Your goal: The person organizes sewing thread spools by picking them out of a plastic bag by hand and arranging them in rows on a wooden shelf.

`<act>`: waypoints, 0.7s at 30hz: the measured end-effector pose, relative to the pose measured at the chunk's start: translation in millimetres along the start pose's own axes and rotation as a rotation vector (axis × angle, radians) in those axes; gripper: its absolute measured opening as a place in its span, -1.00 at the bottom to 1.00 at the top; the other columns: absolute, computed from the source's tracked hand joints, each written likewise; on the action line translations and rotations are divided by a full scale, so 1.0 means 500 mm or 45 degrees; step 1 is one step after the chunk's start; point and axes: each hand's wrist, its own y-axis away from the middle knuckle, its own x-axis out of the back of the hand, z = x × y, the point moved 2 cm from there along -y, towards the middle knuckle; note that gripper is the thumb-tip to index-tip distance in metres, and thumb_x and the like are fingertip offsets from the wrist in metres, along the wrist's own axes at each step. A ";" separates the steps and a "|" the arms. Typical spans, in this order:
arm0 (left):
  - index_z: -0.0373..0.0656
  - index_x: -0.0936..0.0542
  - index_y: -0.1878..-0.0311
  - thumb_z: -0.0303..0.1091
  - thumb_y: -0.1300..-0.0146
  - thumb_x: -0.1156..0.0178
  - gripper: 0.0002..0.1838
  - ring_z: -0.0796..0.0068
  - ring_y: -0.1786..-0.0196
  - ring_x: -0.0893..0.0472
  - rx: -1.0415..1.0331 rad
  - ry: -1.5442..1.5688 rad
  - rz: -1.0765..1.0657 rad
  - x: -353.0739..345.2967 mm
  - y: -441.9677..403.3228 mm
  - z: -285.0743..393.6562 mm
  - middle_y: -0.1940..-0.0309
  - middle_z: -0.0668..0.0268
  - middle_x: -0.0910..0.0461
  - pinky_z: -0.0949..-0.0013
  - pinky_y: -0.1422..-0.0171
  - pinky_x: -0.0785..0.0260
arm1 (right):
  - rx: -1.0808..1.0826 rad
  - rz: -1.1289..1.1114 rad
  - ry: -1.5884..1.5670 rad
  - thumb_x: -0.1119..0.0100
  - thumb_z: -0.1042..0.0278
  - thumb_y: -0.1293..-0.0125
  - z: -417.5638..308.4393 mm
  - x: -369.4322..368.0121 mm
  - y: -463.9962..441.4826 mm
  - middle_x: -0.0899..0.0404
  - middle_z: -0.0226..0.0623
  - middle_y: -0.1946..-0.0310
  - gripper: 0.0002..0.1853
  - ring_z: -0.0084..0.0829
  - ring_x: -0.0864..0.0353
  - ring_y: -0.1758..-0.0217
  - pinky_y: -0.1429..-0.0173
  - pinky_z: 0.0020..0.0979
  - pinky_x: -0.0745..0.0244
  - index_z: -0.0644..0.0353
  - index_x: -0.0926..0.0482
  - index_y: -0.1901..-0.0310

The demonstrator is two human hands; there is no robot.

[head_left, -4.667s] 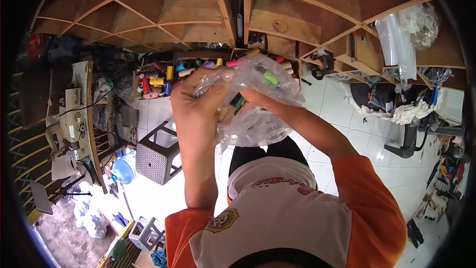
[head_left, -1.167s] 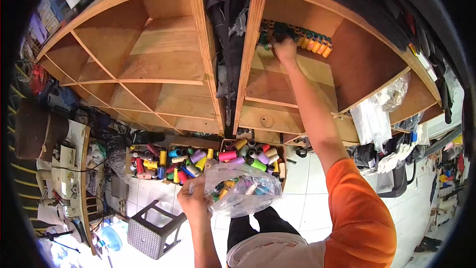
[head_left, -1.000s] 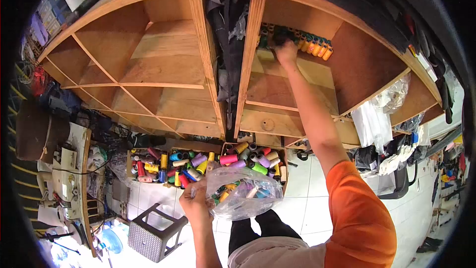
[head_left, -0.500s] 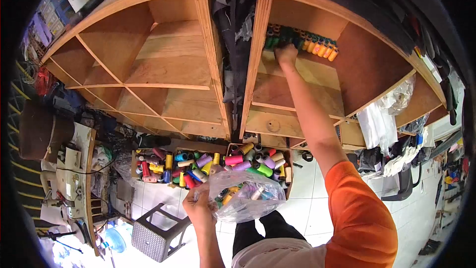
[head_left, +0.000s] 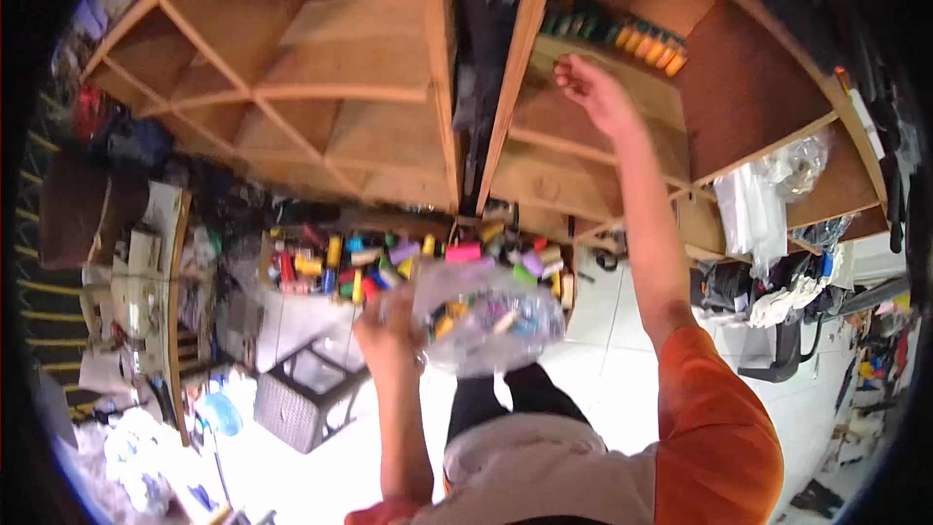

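Note:
My left hand (head_left: 387, 326) is closed on the edge of a clear plastic bag (head_left: 496, 350), held at waist height. Inside the bag, thread spools (head_left: 452, 316) of several colours show through the film. My right hand (head_left: 588, 89) is raised in front of the upper right shelf compartment, its fingers loosely bent and apart with nothing visible in them. Just beyond it, rows of dark green thread spools (head_left: 583, 24) and orange thread spools (head_left: 649, 45) stand at the back of that compartment. The picture is somewhat blurred.
Boxes of mixed thread spools (head_left: 389, 262) sit on the floor below the wooden shelf unit (head_left: 340, 95). A grey plastic stool (head_left: 303, 394) stands at left, near a sewing machine (head_left: 141, 282). White plastic bags (head_left: 753, 219) hang from the shelf at right.
My right hand has drawn back from the spool rows towards me. My left hand still holds the bag. The view has shifted, with the shelves a little higher in the picture.

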 end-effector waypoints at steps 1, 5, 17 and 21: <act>-0.29 -0.54 0.28 -0.42 -0.18 -0.13 -0.87 0.77 0.78 -0.10 -0.006 -0.030 0.033 -0.004 0.008 0.009 0.77 0.55 -0.21 0.60 0.73 0.05 | -0.090 -0.224 -0.036 -0.04 0.13 -0.32 -0.022 -0.034 0.095 -0.59 -0.37 0.25 -0.67 -0.57 -0.54 0.30 0.21 -0.57 -0.44 0.22 -0.51 0.07; -0.31 -0.53 0.28 -0.45 -0.17 -0.14 -0.88 0.78 0.78 -0.09 -0.018 0.179 -0.149 -0.005 0.028 0.037 0.78 0.54 -0.19 0.59 0.72 0.08 | -0.198 -1.327 -0.226 -0.01 0.19 -0.32 0.021 -0.126 0.356 -0.55 0.03 0.12 -0.56 -0.36 -0.58 0.06 0.10 -0.44 -0.50 0.45 -0.44 -0.02; -0.35 -0.56 0.28 -0.50 -0.13 -0.17 -0.88 0.74 0.77 -0.14 -0.071 0.198 -0.444 -0.034 0.159 0.096 0.71 0.45 -0.35 0.57 0.70 0.06 | 0.086 -0.592 1.311 -0.06 0.24 -0.26 0.373 -0.239 0.480 -0.40 -0.15 -0.15 -0.55 -0.23 -0.36 -0.22 -0.25 -0.24 -0.26 0.18 -0.38 -0.17; -0.35 -0.56 0.29 -0.51 -0.13 -0.17 -0.89 0.75 0.76 -0.14 -0.060 0.238 -0.480 -0.031 0.177 0.091 0.71 0.45 -0.35 0.56 0.69 0.06 | 0.312 -0.485 1.411 -0.09 0.23 -0.23 0.403 -0.244 0.491 -0.40 -0.14 -0.15 -0.54 -0.22 -0.34 -0.23 -0.28 -0.23 -0.22 0.17 -0.39 -0.16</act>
